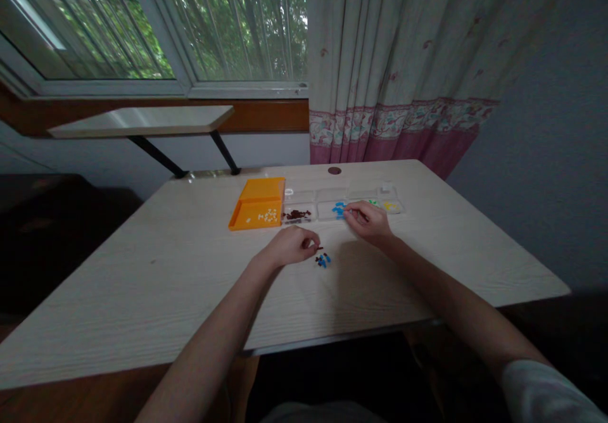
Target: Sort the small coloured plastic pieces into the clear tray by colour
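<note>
My left hand (295, 246) is closed in a pinch on a small dark brown piece (320, 248), just above a little pile of blue and brown pieces (323, 260) on the table. My right hand (368, 219) reaches to the clear compartment tray (327, 216), its fingers pinched beside the blue pieces (339, 209); whatever is between those fingertips is too small to make out. Brown pieces (297, 214) fill the compartment left of the blue ones. Green pieces (373, 202) and yellow pieces (390, 206) lie in compartments to the right, the green ones partly hidden by my right hand.
An open orange box (259, 190) with white pieces (270, 216) stands against the tray's left end. The wooden table (190, 271) has a round brown cable hole (334, 170) at the back. A raised shelf (147, 119) rises at the back left, and a curtain (380, 113) hangs behind.
</note>
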Demonstrator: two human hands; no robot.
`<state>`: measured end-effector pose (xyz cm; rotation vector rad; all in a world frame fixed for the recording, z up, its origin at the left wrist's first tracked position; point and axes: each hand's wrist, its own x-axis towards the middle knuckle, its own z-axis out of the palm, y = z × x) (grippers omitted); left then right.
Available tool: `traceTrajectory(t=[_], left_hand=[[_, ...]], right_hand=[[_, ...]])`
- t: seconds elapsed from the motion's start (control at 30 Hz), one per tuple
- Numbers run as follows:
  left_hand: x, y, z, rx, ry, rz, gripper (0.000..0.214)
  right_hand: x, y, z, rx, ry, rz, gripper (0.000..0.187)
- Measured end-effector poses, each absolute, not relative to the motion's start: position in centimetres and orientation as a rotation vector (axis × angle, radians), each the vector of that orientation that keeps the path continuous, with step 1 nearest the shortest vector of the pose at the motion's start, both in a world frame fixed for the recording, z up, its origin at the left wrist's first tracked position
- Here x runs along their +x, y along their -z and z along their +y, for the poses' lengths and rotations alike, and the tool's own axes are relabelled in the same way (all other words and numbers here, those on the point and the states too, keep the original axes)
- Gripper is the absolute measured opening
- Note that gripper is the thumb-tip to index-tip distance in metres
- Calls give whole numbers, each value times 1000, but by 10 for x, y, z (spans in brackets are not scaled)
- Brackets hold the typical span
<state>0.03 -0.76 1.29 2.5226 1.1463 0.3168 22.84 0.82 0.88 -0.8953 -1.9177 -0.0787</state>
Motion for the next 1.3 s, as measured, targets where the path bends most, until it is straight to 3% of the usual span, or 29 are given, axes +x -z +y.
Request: traceTrajectory(t=[0.43, 0.8, 1.3], left_hand=[[2, -14, -8, 2579, -283, 1158, 22], [6, -14, -11, 2574, -408, 1256, 22], [7, -14, -13, 2530, -559, 1254, 18]], right_hand=[[243, 1, 29, -1580, -122, -1904, 25], [216, 3, 6, -1124, -340, -2452, 16], [211, 10, 0, -1042, -265, -2415, 11]])
